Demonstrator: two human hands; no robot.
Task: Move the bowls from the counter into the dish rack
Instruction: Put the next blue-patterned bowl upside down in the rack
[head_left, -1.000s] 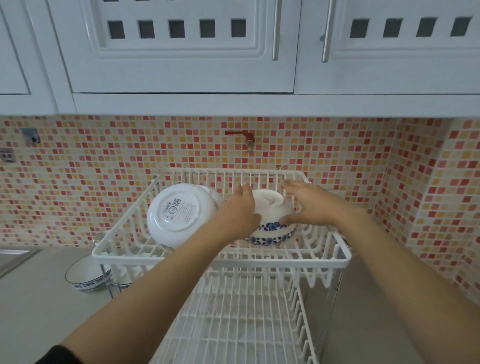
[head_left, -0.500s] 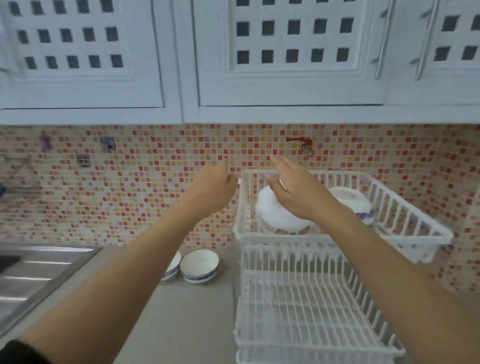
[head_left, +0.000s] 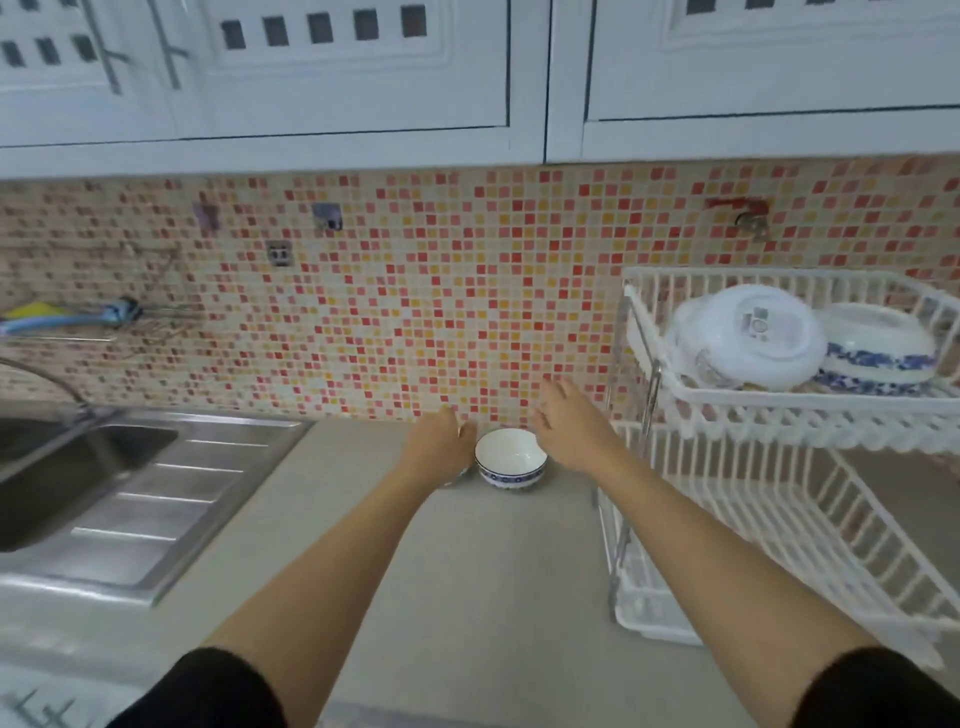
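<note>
A small white bowl with a blue-patterned band (head_left: 511, 460) stands upright on the grey counter near the tiled wall. My left hand (head_left: 441, 447) hovers just left of it and my right hand (head_left: 571, 431) just right of it, both with fingers apart and holding nothing. A sliver of a second bowl (head_left: 456, 480) peeks out under my left hand; most of it is hidden. At the right, the white two-tier dish rack (head_left: 779, 402) holds a large white bowl (head_left: 748, 338) tilted on its side and a blue-patterned bowl (head_left: 878, 353) upside down in the top tier.
A steel sink with a drainboard (head_left: 130, 493) fills the left of the counter, with a faucet (head_left: 47, 379) above it. White wall cabinets (head_left: 363, 78) hang overhead. The rack's lower tier (head_left: 779, 545) reaches toward me at the right.
My hands have left the bowl in the rack's top tier and swung left and down to either side of the bowl on the counter. The view has turned left with them.
</note>
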